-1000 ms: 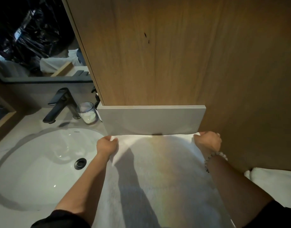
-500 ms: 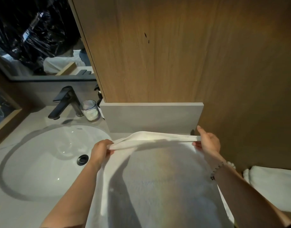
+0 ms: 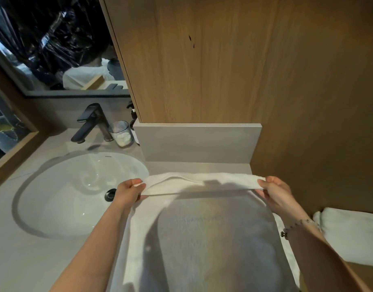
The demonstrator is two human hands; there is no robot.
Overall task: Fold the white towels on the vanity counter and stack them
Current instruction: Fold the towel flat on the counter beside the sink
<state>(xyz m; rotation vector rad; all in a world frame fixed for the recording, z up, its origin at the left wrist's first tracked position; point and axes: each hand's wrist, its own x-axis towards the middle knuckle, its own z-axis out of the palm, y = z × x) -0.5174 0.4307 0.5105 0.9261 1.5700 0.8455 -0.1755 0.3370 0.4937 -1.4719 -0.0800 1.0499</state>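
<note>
The white towel (image 3: 213, 239) lies flat on the vanity counter (image 3: 198, 166), right next to the sink (image 3: 75, 192). Its far edge is up in the air, pulled tight btw both hands. L hand (image 3: 128, 192) pinches one far corner, R hand (image 3: 274, 192) pinches the other. It looks soft, floppy & light, so it'll prob sag in the middle. Best to hold it by the 2 corners, not the middle. A folded towel (image 3: 350, 234) sits off to the right.

A bathroom: vanity counter (image 3: 29, 256) with oval sink (image 3: 61, 197), black faucet (image 3: 90, 121), mirror (image 3: 54, 43).
</note>
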